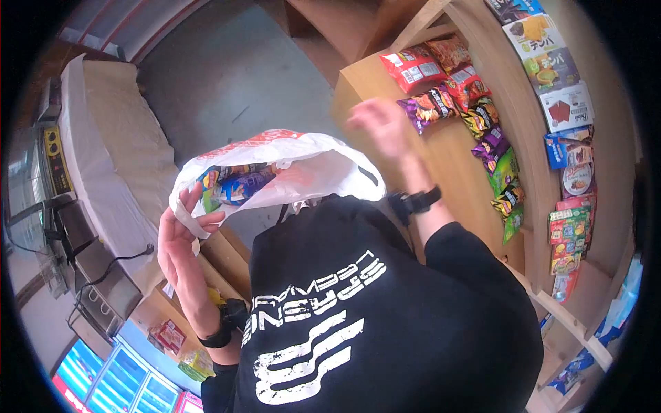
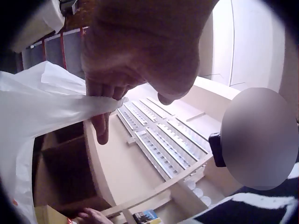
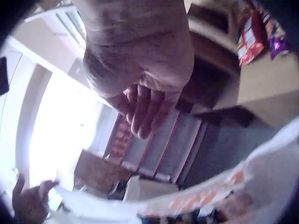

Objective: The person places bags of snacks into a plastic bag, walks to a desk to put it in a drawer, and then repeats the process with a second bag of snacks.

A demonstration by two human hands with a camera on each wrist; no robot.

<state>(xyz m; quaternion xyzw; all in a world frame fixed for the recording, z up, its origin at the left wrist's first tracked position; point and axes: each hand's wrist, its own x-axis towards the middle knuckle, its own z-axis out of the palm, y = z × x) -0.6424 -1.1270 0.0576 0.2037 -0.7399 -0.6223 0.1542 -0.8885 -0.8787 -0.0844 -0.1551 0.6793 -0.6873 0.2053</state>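
A white plastic bag (image 1: 310, 180) with red print hangs with its mouth spread wide, and colourful snack packets (image 1: 242, 186) show inside. My left hand (image 1: 177, 241) holds the bag by one handle, which loops across the fingers; the left wrist view shows the handle (image 2: 100, 105) running taut from those fingers. My right hand (image 1: 387, 127) is raised beyond the other side of the bag mouth, near the wooden shelf. In the right wrist view its fingers (image 3: 145, 109) are loosely bent, with nothing in them.
Bagged snacks (image 1: 428, 109) lie in rows on a wooden shelf (image 1: 375, 82) at the right. Boxed snacks (image 1: 568, 107) line a further shelf. At the left stands a cloth-covered surface (image 1: 113, 131) beside a yellow power strip (image 1: 57, 162). Lit fridges (image 1: 131, 372) appear at lower left.
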